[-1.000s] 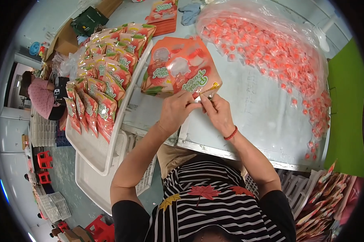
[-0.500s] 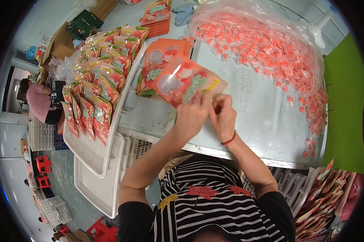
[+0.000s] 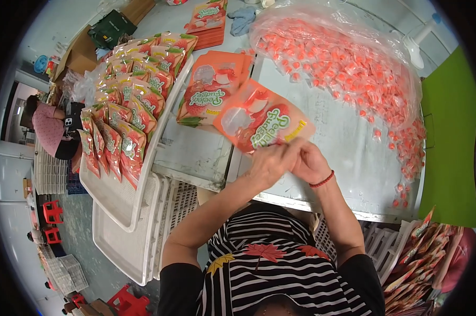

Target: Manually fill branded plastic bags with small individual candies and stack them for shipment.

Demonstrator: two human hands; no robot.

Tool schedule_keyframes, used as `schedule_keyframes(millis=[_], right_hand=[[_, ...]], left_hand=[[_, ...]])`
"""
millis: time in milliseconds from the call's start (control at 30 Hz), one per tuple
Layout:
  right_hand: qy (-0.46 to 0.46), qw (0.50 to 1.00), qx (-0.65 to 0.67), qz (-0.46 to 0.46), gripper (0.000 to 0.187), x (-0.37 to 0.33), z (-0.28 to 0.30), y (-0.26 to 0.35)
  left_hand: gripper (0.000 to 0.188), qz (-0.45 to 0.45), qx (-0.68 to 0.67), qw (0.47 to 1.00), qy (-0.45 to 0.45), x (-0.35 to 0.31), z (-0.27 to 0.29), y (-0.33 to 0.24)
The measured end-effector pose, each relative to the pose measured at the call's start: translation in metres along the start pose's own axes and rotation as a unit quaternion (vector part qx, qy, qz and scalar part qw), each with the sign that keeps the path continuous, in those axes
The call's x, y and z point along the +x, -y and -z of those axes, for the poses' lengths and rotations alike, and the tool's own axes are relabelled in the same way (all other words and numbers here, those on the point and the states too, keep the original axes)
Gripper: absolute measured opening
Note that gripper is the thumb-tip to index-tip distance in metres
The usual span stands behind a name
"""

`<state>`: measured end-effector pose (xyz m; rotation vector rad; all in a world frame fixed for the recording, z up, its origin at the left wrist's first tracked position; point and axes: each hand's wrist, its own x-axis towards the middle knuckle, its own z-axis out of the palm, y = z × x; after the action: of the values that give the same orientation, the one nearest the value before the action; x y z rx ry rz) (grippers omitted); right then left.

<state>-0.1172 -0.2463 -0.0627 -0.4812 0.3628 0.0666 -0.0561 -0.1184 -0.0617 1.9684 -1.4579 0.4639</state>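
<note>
Both my hands grip the near edge of a flat orange-pink printed pouch point(image 3: 264, 113), held tilted over the metal table. My left hand point(image 3: 274, 164) has its fingers closed on the pouch's edge. My right hand point(image 3: 311, 162), with a red cord bracelet at the wrist, is pressed close beside it, fingers bent in at the same edge. Their fingertips overlap, so exactly where each one pinches is hidden. Just left of the held pouch lies a stack of matching flat pouches point(image 3: 209, 87). Individually wrapped red-orange candies point(image 3: 343, 79) are heaped at the far right of the table.
A white tray point(image 3: 114, 205) at the left carries rows of filled pouches point(image 3: 135, 100). Another pouch stack point(image 3: 209, 26) and a blue cloth point(image 3: 242, 20) lie at the back. A green panel point(image 3: 451, 142) borders the right. One person point(image 3: 51, 126) stands at far left.
Both hands have moved slightly right and nearer to me, carrying the pouch along. The pouch has shifted off the stack, which now shows more fully.
</note>
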Motion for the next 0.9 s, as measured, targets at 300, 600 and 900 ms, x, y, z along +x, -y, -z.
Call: schedule_keyframes(millis=[300, 600, 900], right_hand=[[0.152, 0.969, 0.197, -0.002, 0.039, 0.003, 0.020, 0.002], [0.201, 0.966, -0.079, 0.143, 0.045, -0.002, 0.020, -0.002], [0.161, 0.885, -0.408, 0.154, 0.038, -0.005, 0.009, 0.009]], left_hand=[[0.056, -0.096, -0.057, 0.994, 0.004, 0.000, -0.008, -0.033], [0.105, -0.071, -0.098, 0.980, 0.155, 0.020, 0.016, -0.006], [0.080, -0.139, -0.038, 0.983, 0.110, 0.015, 0.017, -0.006]])
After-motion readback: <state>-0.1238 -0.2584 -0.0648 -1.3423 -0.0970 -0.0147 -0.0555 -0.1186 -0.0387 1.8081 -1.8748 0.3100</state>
